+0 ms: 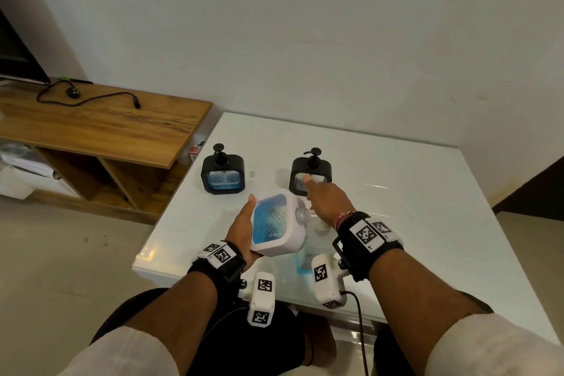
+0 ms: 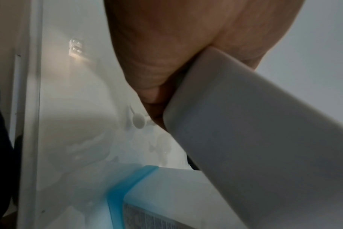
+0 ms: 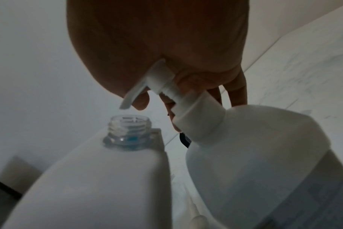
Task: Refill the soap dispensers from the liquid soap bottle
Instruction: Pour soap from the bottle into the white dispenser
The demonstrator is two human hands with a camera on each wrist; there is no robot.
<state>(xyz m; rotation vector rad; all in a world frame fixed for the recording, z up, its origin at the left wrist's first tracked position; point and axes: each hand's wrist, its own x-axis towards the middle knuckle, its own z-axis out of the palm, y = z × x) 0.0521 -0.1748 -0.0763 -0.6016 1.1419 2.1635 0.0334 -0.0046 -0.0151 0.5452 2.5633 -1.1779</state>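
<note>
My left hand (image 1: 241, 223) grips a white square dispenser (image 1: 274, 223) with blue soap inside, tilted above the table's near edge. Its clear threaded neck (image 1: 300, 215) is uncapped and points right. In the right wrist view the neck (image 3: 130, 122) sits just under the white pump nozzle (image 3: 131, 96) of the liquid soap bottle (image 3: 254, 155). My right hand (image 1: 329, 201) lies palm-down on the pump head (image 3: 161, 80) with its fingers stretched forward. Under that wrist the bottle is mostly hidden; only its blue base (image 1: 300, 265) shows. In the left wrist view my palm (image 2: 166, 46) cups the dispenser (image 2: 264, 124).
Two black square dispensers with pumps stand farther back on the white table (image 1: 396, 192): one at the left (image 1: 222, 174), one (image 1: 309, 172) just beyond my right fingertips. A wooden shelf unit (image 1: 106, 125) with a cable stands to the left of the table.
</note>
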